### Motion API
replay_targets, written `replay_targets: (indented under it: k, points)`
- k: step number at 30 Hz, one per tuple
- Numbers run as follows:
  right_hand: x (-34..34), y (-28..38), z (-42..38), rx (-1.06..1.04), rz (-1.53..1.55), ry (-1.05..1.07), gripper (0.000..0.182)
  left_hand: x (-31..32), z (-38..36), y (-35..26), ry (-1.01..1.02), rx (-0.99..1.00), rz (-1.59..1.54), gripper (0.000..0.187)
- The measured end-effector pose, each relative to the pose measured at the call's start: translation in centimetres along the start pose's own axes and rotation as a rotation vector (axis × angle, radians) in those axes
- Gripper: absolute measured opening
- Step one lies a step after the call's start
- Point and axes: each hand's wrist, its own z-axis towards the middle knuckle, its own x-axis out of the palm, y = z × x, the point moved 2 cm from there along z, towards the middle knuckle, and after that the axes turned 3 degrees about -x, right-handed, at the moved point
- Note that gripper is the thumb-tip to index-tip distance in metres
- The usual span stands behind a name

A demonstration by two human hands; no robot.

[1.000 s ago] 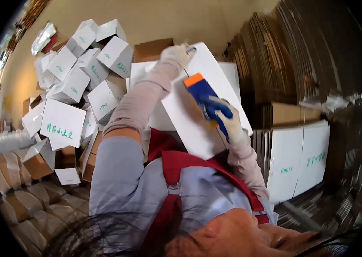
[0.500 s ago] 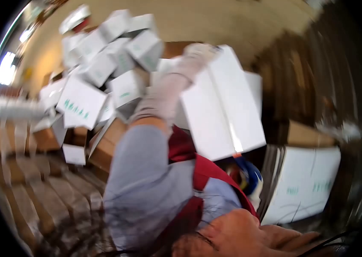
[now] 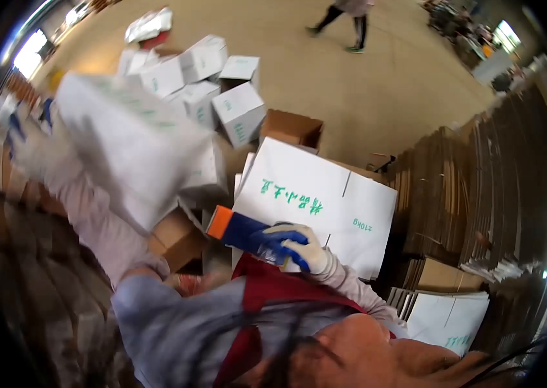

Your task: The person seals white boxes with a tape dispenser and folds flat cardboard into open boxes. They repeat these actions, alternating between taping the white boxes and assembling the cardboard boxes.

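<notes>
At the left, my left hand (image 3: 39, 139), in a pale glove with blue fingertips, has its fingers spread. Right beside it a white carton (image 3: 125, 139) with green print is tilted and blurred by motion, overlapping the pile behind. My right hand (image 3: 302, 247), gloved the same way, is wrapped around a blue tape dispenser (image 3: 247, 234) with an orange end. The dispenser lies over the near side of a flat white carton (image 3: 325, 200) with green lettering, in front of my body.
Several white cartons (image 3: 240, 110) are heaped beyond my left arm. An open brown box (image 3: 291, 129) stands past the flat carton. Stacks of flattened cardboard (image 3: 445, 187) rise on the right, with white sheets (image 3: 448, 317) lower down. Another person (image 3: 351, 19) walks on the far floor.
My left hand has swung from the far end of the white carton ahead to the far left, beside a tilted carton. The tape dispenser has come up over a flat, printed carton.
</notes>
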Motion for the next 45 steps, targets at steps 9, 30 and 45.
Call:
replay_targets:
  k: [9,30,45]
  points:
    - [-5.3,-7.2,-12.3,0.318,0.13,-0.593,0.032,20.0,-31.8,-24.2,1.449,0.369,-0.523,0.08]
    - [3.4,-1.4,-34.0,0.37,-0.159,-1.496,0.034,20.1,-48.4,-32.1,1.804,0.934,-0.138,0.094]
    - [-14.1,13.5,-31.8,-0.103,-0.776,-1.223,0.026,-3.4,-17.1,-31.3,1.267,1.342,-0.583,0.03]
